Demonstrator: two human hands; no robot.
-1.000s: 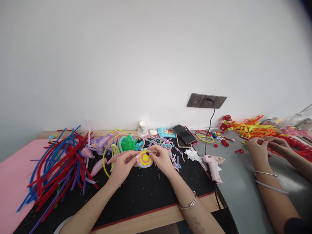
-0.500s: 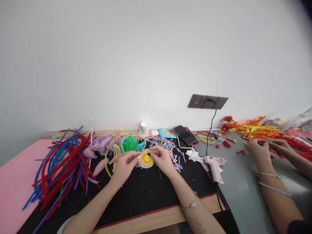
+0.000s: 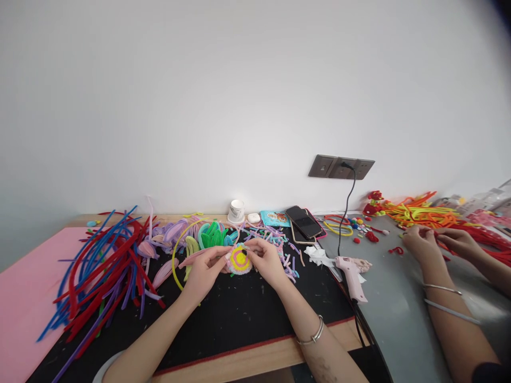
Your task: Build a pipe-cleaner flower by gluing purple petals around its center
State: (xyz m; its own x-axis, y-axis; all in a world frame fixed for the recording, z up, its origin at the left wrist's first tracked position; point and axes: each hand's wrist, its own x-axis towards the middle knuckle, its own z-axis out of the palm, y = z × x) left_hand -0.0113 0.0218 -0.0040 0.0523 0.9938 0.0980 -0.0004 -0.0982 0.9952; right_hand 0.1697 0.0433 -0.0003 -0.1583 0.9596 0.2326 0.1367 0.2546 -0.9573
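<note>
Between my two hands is a round fuzzy disc with yellow and pink rings and a pale bluish rim, apparently coiled pipe cleaners. My left hand pinches its left edge. On the right edge, my right hand has thumb and fingers closed, with a small dark spot showing by the thumb tip. Just behind the disc lie bent green pipe cleaners. A yellow pipe cleaner curves upright to the left of my left hand. The black mat is beneath my wrists.
Red and blue pipe cleaners pile at left over a pink sheet. A white cup, phone and short pastel cuttings line the back. A pink glue gun is right, its cord in a socket. A co-worker's hands work beyond.
My hands and the disc stay almost in place. The co-worker's hands at the right have shifted slightly.
</note>
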